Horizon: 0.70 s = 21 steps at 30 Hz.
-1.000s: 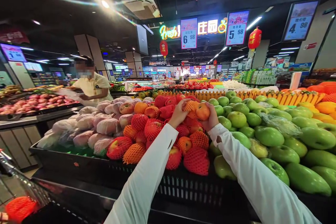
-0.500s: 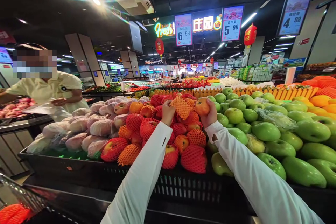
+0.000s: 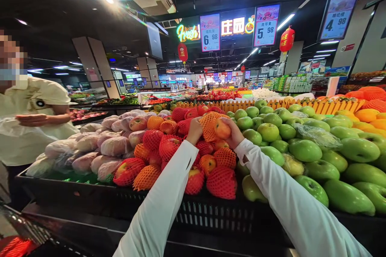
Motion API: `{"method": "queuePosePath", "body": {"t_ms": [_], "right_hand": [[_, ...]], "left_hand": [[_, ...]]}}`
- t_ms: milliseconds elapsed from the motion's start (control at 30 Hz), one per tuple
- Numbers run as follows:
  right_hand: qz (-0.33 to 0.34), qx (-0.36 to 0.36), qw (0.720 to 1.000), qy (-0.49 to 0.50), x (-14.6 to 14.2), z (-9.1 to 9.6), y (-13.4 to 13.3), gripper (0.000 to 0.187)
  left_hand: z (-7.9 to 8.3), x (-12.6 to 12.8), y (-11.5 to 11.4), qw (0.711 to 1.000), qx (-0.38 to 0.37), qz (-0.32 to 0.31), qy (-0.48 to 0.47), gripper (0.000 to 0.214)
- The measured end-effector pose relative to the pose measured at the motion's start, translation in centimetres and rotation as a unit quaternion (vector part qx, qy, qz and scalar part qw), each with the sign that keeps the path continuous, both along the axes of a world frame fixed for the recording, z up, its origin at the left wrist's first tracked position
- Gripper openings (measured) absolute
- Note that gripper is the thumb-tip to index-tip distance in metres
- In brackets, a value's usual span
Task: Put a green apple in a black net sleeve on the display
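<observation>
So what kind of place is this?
It looks like the fruit section of a supermarket. You can see a big pile of green apples, fruit in red and orange foam nets, and price signs hanging overhead.

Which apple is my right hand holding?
The bare orange-red apple, beside the orange foam net in your left hand; red-netted apples and green apples lie heaped, unheld.

The orange net (image 3: 208,125) was matt mesh foam; the apple (image 3: 222,129), smooth-skinned. The sleeves (image 3: 169,192) were matt cloth; the crate (image 3: 90,194), slotted plastic. The green apples (image 3: 306,150) were smooth and glossy; crinkled, translucent plastic film (image 3: 52,163) covered the pale fruit (image 3: 116,144)
</observation>
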State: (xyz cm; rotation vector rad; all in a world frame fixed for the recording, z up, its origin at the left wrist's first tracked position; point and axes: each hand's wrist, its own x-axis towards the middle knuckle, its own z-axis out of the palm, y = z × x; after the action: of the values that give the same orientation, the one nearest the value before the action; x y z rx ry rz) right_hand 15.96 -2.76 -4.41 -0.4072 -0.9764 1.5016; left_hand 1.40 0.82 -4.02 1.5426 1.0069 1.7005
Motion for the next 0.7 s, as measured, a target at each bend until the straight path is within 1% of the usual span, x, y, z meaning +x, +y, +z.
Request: {"method": "queuePosePath", "body": {"t_ms": [67, 200, 267, 333, 433, 500, 600, 633, 700], "right_hand": [[-0.003, -0.005, 1.000, 0.006, 0.2, 0.3, -0.1, 0.031], [-0.098, -0.013, 0.994, 0.044, 0.9, 0.6, 0.2, 0.037], [-0.129, -0.019, 0.991, 0.038, 1.1, 0.5, 0.7, 0.040], [-0.146, -0.006, 0.989, 0.021, 1.3, 0.3, 1.1, 0.043], [-0.170, 0.034, 0.985, -0.003, 1.1, -0.2, 1.6, 0.044], [-0.167, 0.052, 0.984, -0.017, 0.9, -0.4, 1.7, 0.041], [-0.140, 0.067, 0.987, -0.027, 0.8, -0.4, 1.6, 0.039], [-0.136, 0.067, 0.988, -0.023, 0.8, -0.4, 1.5, 0.038], [-0.136, 0.055, 0.989, -0.008, 0.9, -0.3, 1.6, 0.038]], "left_hand": [[0.0, 0.2, -0.2, 1.000, -0.001, -0.026, -0.011, 0.019], [0.0, 0.3, -0.5, 0.997, -0.011, -0.065, -0.027, 0.036], [0.1, 0.3, -0.7, 0.996, -0.017, -0.085, -0.029, 0.042], [0.3, 0.4, -0.8, 0.991, -0.021, -0.116, -0.055, 0.042], [0.5, 0.7, -1.0, 0.979, -0.024, -0.171, -0.110, 0.045], [0.4, 0.9, -1.1, 0.975, -0.030, -0.192, -0.108, 0.047], [0.1, 1.0, -1.0, 0.981, -0.018, -0.184, -0.065, 0.045], [0.0, 1.0, -1.0, 0.982, -0.010, -0.179, -0.067, 0.045], [0.0, 0.8, -0.8, 0.980, 0.004, -0.168, -0.103, 0.045]]}}
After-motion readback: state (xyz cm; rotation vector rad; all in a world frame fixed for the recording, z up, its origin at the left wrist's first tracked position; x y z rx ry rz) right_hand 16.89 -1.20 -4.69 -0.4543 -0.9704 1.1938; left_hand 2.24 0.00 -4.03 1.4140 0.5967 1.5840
